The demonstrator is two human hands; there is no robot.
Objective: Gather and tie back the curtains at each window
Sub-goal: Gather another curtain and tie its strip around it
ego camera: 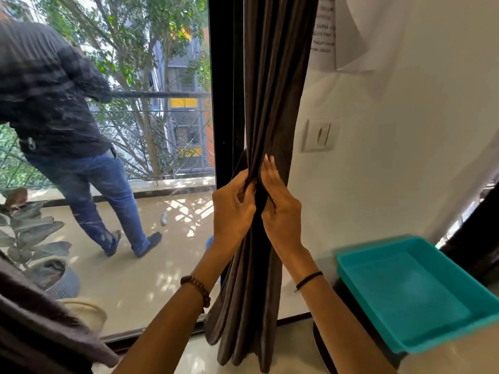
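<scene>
The curtain [270, 90] hangs as a narrow bundle of dark folds at the right edge of the window [151, 130], against the black frame [225, 90] and just beside the white wall [391, 157]. That is where a tied-back panel belongs, since it leaves the glass uncovered. Both hands grip it at about mid-height, facing each other. The left hand [233, 209] curls its fingers into the folds from the window side. The right hand [280, 211] wraps the bundle from the wall side, with a fingertip showing above the cloth. Squeezing from both sides packs the pleats into one tight column, which looks like the gathering step. Above the hands the folds pull in towards the grip, and below they spread again down to the floor. A dark strip runs between the hands, but I cannot tell whether it is a tie band or only a deep fold, and no hook shows on the wall. The tying therefore seems not yet done. A switch [320, 134] sits on the wall near the bundle, and a teal tray [418, 292] rests on a dark surface at lower right, well apart from the hands. Through the glass a person [54, 103] stands on the balcony, and a plant [27, 230] sits at the lower left.
</scene>
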